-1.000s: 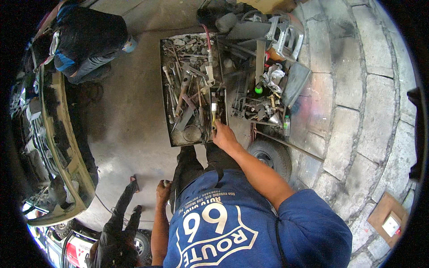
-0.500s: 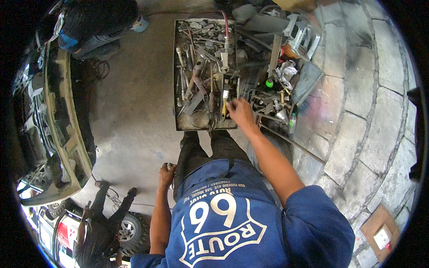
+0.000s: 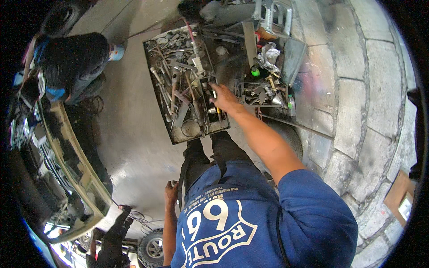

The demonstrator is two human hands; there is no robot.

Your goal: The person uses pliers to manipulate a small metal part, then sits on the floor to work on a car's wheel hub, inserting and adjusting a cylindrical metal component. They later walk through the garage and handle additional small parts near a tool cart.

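Note:
A shallow metal tool tray [image 3: 161, 126], packed with wrenches and other worn hand tools, stands before my legs. My right hand [image 3: 225, 98] reaches into its narrow right-hand section, thumb and fingers apart. Between them shows a pale strip of a tool, and a yellow-handled tool [image 3: 218, 113] lies just below the thumb. Whether the fingertips touch anything is hard to see. Down at my left side hangs my left hand [image 3: 171, 191], its fingers curled closed; a small pale bit shows at the top, too small to name.
Right of the tray are a cluttered parts holder [image 3: 263, 96], a green-capped bottle [image 3: 291, 106] and a block wall [image 3: 348, 102]. A vehicle body panel [image 3: 73, 152] is at the left. One person [image 3: 73, 62] crouches far left; another [image 3: 114, 243] is lower left, near a wheel [image 3: 153, 247].
My right hand has moved farther up the tray's right section, its fingers spreading apart. The whole view has turned, so the tray now looks tilted and lies farther left. My left hand stays low and closed.

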